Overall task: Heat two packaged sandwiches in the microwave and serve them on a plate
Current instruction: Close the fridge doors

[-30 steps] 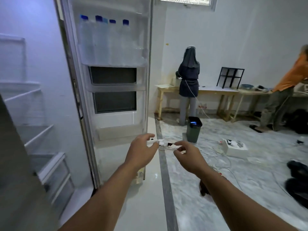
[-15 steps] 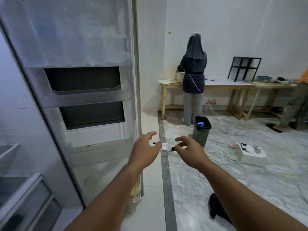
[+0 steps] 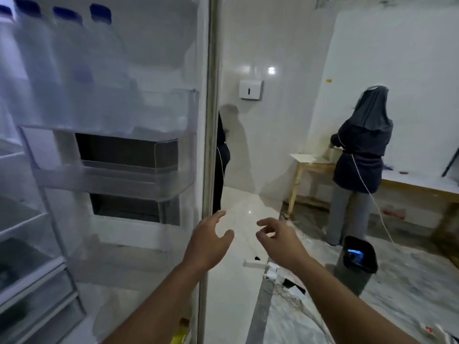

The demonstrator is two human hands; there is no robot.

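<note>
Both hands have gone up and spread apart since a moment ago, and the camera now looks higher up the fridge door.

Head view: the left hand (image 3: 208,240) is open with fingers spread, holding nothing, close to the edge of the fridge door (image 3: 207,120). The right hand (image 3: 278,238) at 3 o'clock from it is loosely curled and holds nothing too. No sandwiches show anywhere, so I cannot tell where they are. Water bottles (image 3: 74,65) stand in the top door shelf at 10 o'clock, but they are blurry. The fridge shelves (image 3: 19,219) at 9 o'clock are cut off and dim. I think the door could swing and bump the left hand. On the floor, the power strip and wires (image 3: 270,271) at 5 o'clock could trip the person. The bin (image 3: 355,266) stands near too. No microwave or plate shows.
</note>
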